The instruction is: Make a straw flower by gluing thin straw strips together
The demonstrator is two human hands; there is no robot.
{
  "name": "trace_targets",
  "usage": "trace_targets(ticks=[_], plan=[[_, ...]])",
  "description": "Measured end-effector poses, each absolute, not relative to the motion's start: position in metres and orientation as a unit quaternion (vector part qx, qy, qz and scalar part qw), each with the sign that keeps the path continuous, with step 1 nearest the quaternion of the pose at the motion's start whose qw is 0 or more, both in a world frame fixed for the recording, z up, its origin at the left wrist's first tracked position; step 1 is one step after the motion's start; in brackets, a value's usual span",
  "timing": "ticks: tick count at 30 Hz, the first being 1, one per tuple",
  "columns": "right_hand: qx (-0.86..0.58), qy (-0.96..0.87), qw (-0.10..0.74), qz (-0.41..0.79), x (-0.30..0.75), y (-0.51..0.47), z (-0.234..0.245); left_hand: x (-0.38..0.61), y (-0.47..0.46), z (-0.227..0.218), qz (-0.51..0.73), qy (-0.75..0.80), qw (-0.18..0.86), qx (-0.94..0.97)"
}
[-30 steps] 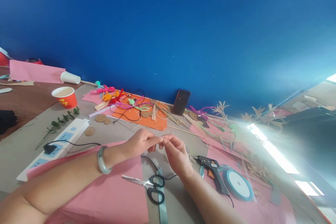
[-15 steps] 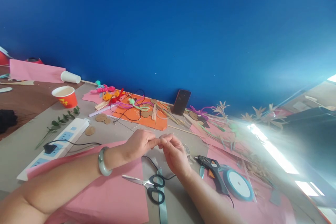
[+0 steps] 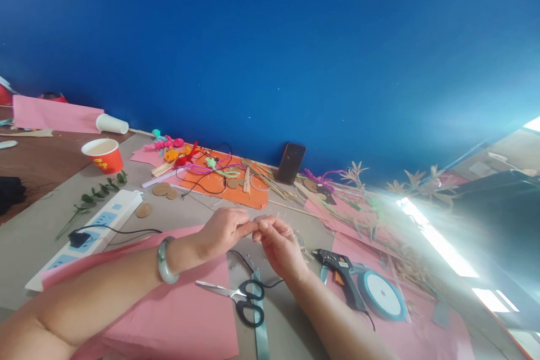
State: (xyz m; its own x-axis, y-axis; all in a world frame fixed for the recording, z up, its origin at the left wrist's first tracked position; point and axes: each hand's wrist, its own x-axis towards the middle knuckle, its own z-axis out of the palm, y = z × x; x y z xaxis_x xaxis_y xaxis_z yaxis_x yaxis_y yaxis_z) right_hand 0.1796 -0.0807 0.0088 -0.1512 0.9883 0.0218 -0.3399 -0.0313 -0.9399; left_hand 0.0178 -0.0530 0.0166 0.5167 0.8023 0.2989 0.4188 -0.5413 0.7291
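Observation:
My left hand [image 3: 223, 230] and my right hand [image 3: 278, 244] meet fingertip to fingertip above the grey table, both pinched closed on something too small to make out. A pale green bangle [image 3: 163, 260] sits on my left wrist. Just below the hands lie black-handled scissors [image 3: 240, 296] and a strip of pale ribbon [image 3: 260, 326]. A large pink paper sheet [image 3: 185, 315] lies under my left forearm.
A black glue gun [image 3: 341, 273] and a teal ribbon spool [image 3: 381, 295] lie at the right. A white power strip [image 3: 90, 230], green sprig [image 3: 95, 198] and red paper cup [image 3: 103, 155] sit at the left. Orange paper [image 3: 223, 183] with cords, a phone [image 3: 291, 163] and a blue wall [image 3: 270, 56] stand behind.
Both hands stay pinched together and shift only slightly; the fingers of my right hand curl in a little more. Nothing else has moved.

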Motion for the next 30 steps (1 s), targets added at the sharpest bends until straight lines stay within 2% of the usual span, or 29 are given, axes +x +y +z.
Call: trace_targets(ticks=[8, 16, 22, 26, 30], plan=[[-0.295, -0.456, 0.52, 0.659, 0.18, -0.079, 0.014, 0.021, -0.054, 0.023, 0.326, 0.352, 0.502, 0.719], [-0.299, -0.454, 0.5, 0.674, 0.179, -0.079, 0.018, 0.021, -0.051, 0.023, 0.319, 0.32, 0.594, 0.666], [-0.327, -0.421, 0.522, 0.665, 0.178, -0.077, 0.012, 0.024, -0.05, 0.016, 0.339, 0.331, 0.591, 0.654], [-0.36, -0.385, 0.542, 0.655, 0.181, -0.075, 0.008, 0.022, -0.046, 0.009, 0.426, 0.377, 0.522, 0.635], [-0.416, -0.442, 0.512, 0.608, 0.183, -0.076, 0.006, 0.018, -0.042, 0.011, 0.49, 0.386, 0.483, 0.615]])
